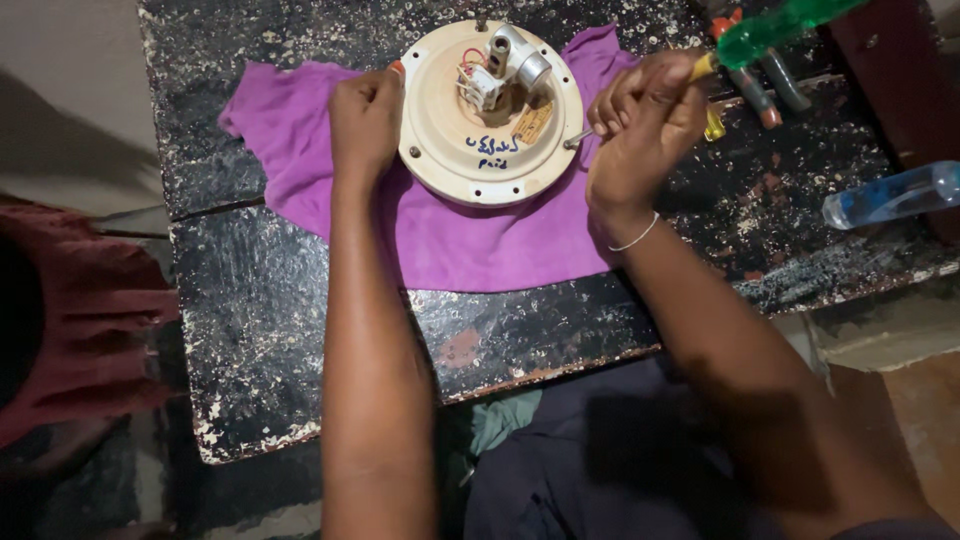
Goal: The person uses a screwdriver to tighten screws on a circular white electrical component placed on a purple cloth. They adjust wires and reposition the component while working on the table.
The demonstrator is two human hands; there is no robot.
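Round cream fan motor housing (490, 120) on purple cloth (470, 245), left hand (365, 115) gripping its rim, right hand (645, 115) closed on green-handled screwdriver (770, 35).

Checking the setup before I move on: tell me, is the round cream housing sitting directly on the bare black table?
No, the round cream housing rests on a purple cloth spread over the black table.
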